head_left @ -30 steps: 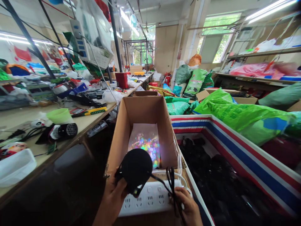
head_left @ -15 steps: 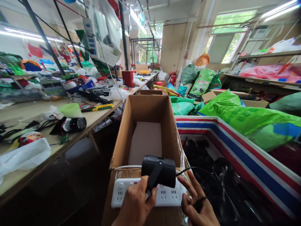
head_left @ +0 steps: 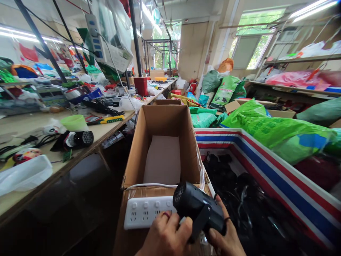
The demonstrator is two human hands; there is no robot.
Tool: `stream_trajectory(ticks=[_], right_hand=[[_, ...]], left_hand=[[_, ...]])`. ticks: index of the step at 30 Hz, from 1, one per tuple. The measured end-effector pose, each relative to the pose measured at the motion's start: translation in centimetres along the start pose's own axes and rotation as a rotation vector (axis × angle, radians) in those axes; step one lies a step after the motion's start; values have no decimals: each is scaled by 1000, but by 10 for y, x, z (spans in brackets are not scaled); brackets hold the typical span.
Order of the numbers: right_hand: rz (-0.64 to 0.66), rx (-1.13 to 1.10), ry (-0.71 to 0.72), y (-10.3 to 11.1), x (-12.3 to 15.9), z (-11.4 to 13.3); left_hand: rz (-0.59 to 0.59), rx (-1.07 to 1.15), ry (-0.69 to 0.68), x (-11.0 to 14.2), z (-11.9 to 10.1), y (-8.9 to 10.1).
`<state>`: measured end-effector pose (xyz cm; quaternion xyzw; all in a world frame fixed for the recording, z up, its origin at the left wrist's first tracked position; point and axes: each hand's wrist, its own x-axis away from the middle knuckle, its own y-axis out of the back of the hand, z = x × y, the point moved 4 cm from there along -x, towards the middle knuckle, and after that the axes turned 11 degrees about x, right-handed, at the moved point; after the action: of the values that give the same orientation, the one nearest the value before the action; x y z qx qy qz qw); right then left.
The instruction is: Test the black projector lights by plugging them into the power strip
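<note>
We have a black handheld dryer (head_left: pixel 198 208) gripped in both hands at the near end of a cardboard box (head_left: pixel 162 121), its round perforated nozzle pointing up and to the left. Our left hand (head_left: pixel 166 236) is closed around the grip, with a red ring showing on one finger. Our right hand (head_left: pixel 226 238) is curled against the far side of the body, its fingers wrapping up around it. The step in hand, as far as we can judge, is this two-handed hold on the dryer, right over the end of a white power strip (head_left: pixel 146 213). We cannot tell whether the dryer touches the strip, and the dryer's cord is out of sight.

The strip lies on cardboard just in front of the box's open mouth, with a white cable (head_left: pixel 149 185) running along the box edge. To the right stands a bin with a red, white and blue striped rim (head_left: pixel 266 167), filled with dark items. To the left, a bench (head_left: pixel 112 129) carries a similar black dryer (head_left: pixel 80 139), a green cup (head_left: pixel 74 122) and a yellow-handled screwdriver (head_left: pixel 112 119).
</note>
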<state>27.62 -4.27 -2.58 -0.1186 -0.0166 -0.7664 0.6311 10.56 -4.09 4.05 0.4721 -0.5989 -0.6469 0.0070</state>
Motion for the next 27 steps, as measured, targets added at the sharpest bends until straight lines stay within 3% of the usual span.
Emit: stream_trajectory(ticks=[2,6,8,11,17,22,27], right_hand=[[-30,24,4,5,2,-4],[-5,91,42,13,5,-13],[27,158,85,17,7,-16],[59,245,108,28,8,-17],[235,399,167,51,16,-5],[226,432,174,64,32,10],[201,314,28,87,56,15]], left_hand=[[-14,44,18,-1,-2,1],[-258,165,184,-1,-2,9],[-311,276,281,-3,0,10],[-239,465,350,-9,3,4],[29,869,291,-9,5,-1],[173,1169,282,-12,7,0],[229,1361,295,-13,-9,-27]])
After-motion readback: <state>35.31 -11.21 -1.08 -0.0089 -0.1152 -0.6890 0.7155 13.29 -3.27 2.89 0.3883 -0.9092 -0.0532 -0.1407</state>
